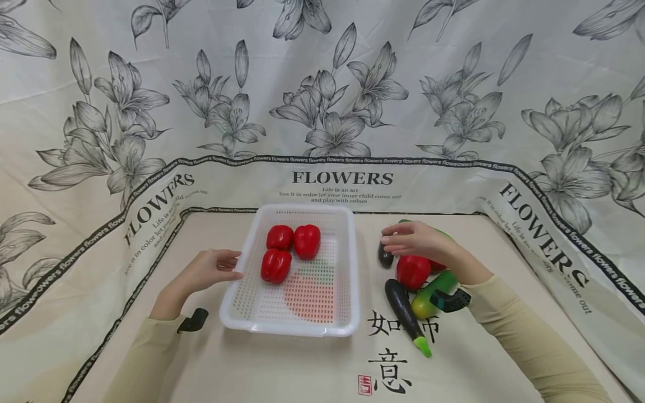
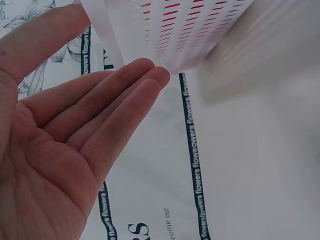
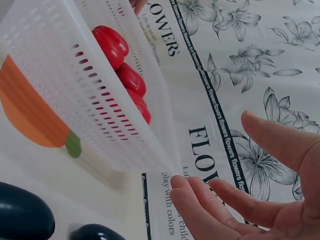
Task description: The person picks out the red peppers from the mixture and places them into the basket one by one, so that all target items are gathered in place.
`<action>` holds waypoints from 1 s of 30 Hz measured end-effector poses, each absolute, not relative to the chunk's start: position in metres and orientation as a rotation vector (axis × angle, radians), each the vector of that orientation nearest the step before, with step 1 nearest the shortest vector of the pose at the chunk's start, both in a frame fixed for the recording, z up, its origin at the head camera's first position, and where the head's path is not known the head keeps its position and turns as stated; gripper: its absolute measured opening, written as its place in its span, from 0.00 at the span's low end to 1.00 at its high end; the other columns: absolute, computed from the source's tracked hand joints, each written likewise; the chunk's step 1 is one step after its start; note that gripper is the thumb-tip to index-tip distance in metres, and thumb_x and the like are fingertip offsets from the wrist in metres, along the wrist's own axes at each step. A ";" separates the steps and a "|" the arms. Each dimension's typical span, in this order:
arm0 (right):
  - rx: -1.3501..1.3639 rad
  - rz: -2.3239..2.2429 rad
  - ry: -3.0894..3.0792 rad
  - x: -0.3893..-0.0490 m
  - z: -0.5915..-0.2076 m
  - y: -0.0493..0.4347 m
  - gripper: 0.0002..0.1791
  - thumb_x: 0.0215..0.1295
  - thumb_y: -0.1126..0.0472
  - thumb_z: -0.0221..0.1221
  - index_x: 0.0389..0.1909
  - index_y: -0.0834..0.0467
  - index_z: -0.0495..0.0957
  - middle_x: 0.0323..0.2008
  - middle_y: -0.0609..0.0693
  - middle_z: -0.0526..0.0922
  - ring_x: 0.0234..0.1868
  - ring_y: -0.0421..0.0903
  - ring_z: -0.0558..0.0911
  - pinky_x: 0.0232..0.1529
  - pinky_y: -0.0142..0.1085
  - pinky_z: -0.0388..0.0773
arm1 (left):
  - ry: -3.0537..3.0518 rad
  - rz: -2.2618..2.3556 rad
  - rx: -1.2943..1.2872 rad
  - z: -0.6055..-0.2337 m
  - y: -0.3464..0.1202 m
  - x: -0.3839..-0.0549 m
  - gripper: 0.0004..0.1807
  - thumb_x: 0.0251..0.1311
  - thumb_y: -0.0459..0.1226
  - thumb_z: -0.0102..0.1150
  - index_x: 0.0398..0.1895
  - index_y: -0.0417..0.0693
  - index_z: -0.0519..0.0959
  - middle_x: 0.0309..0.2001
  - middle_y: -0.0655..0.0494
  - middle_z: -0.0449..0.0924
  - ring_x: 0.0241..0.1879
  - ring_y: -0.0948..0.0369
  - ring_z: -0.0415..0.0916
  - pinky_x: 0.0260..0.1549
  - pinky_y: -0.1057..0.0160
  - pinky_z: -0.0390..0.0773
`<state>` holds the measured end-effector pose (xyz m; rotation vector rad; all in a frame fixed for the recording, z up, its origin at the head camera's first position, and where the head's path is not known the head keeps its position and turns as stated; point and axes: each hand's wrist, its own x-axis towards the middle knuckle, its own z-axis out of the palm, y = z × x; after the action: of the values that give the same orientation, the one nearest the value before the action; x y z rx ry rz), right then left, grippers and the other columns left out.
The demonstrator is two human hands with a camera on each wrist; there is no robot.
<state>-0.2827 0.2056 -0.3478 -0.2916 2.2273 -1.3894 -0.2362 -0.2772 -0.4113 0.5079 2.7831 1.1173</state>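
Observation:
A white perforated plastic basket (image 1: pixel 354 280) holds three red bell peppers (image 1: pixel 276 265) toward its back left. My left hand (image 1: pixel 206 271) is at its left rim; in the left wrist view straight fingertips (image 2: pixel 147 67) meet the basket wall (image 2: pixel 165 40), with the thumb near the rim. Over the vegetables on the right, my right hand (image 1: pixel 423 240) extends palm inward, its fingers loosely spread and holding nothing. Under and before it lie a red bell pepper (image 1: pixel 413 272), a long eggplant (image 1: pixel 403 308), a small dark vegetable (image 1: pixel 385 258) and a green-yellow vegetable (image 1: pixel 424 305). The hand partly hides more red and green pieces.
A pale tabletop cloth (image 1: pixel 201 358) carries black characters (image 1: pixel 390 372) at the front right. White flower-printed fabric (image 1: pixel 332 101) stands around the back and sides. Each wrist wears a black band; the right one (image 1: pixel 450 300) overlaps the green-yellow vegetable in the head view.

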 end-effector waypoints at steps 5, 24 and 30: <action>-0.274 -1.407 2.221 -0.282 -0.356 0.226 0.33 0.68 0.58 0.56 0.67 0.71 0.58 0.63 0.70 0.67 0.57 0.55 0.78 0.59 0.43 0.74 | 2.786 1.115 0.517 -0.412 -0.278 -0.237 0.33 0.51 0.45 0.70 0.58 0.35 0.74 0.47 0.41 0.82 0.46 0.49 0.82 0.43 0.53 0.83; -0.118 -1.602 2.092 -0.273 -0.397 0.288 0.36 0.70 0.58 0.53 0.67 0.76 0.50 0.58 0.60 0.76 0.52 0.45 0.82 0.58 0.41 0.73 | 2.789 1.128 0.499 -0.414 -0.276 -0.235 0.33 0.51 0.43 0.70 0.58 0.34 0.73 0.48 0.41 0.82 0.46 0.49 0.81 0.46 0.52 0.81; -0.072 -1.641 2.068 -0.269 -0.412 0.297 0.37 0.70 0.58 0.53 0.68 0.76 0.49 0.52 0.53 0.81 0.53 0.46 0.82 0.57 0.41 0.74 | 2.799 1.115 0.496 -0.414 -0.277 -0.236 0.34 0.51 0.45 0.70 0.58 0.35 0.73 0.48 0.41 0.82 0.46 0.49 0.81 0.45 0.52 0.82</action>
<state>-0.2694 0.2970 -0.4118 -0.0715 2.0680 -1.6408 -0.2362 -0.2768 -0.4139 0.4959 2.7989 1.1152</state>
